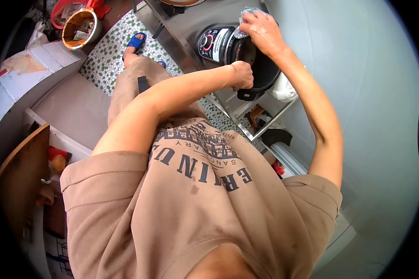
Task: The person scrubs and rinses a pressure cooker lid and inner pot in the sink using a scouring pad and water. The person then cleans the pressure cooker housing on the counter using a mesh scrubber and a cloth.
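Brown shirt (191,204) reads "SANC" and "ARY" above a left hand (243,75) curled closed, right hand (260,33) gripping crinkled wrap (250,10).

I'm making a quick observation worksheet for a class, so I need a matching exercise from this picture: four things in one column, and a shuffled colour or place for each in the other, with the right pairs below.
Things
1. Cooker
2. Crinkled shiny wrap
3. Slipper
4. T-shirt

Colour or place
A. Blue
B. Brown
C. Held in the right hand
D. Mostly black

Right pairs
1-D
2-C
3-A
4-B
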A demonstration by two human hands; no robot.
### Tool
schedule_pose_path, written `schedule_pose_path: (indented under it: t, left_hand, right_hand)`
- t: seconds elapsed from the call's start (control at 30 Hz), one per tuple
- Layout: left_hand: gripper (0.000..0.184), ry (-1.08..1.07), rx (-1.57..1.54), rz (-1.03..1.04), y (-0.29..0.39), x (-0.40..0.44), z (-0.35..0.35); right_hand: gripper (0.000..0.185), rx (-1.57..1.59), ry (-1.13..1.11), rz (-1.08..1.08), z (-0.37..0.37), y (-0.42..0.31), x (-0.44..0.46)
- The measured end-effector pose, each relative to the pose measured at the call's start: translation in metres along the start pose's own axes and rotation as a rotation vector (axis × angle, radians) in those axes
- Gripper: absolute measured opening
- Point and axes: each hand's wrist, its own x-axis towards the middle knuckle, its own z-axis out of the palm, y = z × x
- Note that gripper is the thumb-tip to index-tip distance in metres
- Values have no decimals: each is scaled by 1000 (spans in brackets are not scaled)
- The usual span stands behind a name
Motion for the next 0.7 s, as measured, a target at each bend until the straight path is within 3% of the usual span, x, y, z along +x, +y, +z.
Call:
schedule_pose_path:
  t: [0.03,0.13,0.2,0.33,0.4,0.53,0.6,0.67,0.7]
  left_hand:
    - [25,0,-7,4,-2,0,0]
    - [25,16,25,39,-4,2,-2]
    - [26,-6,-2,18,-5,3,-6]
    - [28,-52,-79,-23,-3,5,-3]
    - [28,101,162,51,-3,2,-4]
    - [35,-25,-25,-24,-2,2,-7]
    - [31,-24,29,7,4,-4,-4]
    - [25,171,90,-100,11,-10,5]
    - [21,356,131,33,8,-17,11]
  right_hand:
    - [11,20,-70,-8,1,-5,1]
    - [11,144,61,-166,8,-36,-16]
    - [13,94,-9,-48,6,-25,-21]
    - [12,80,85,1,14,-21,-20]
    - [11,50,68,-81,7,-41,-28]
    - [12,92,176,60,13,-21,-29]
    - [12,165,141,108,16,-26,-31]
    - [15,498,56,324,15,-28,-36]
    - [16,625,81,348,14,-30,-41]
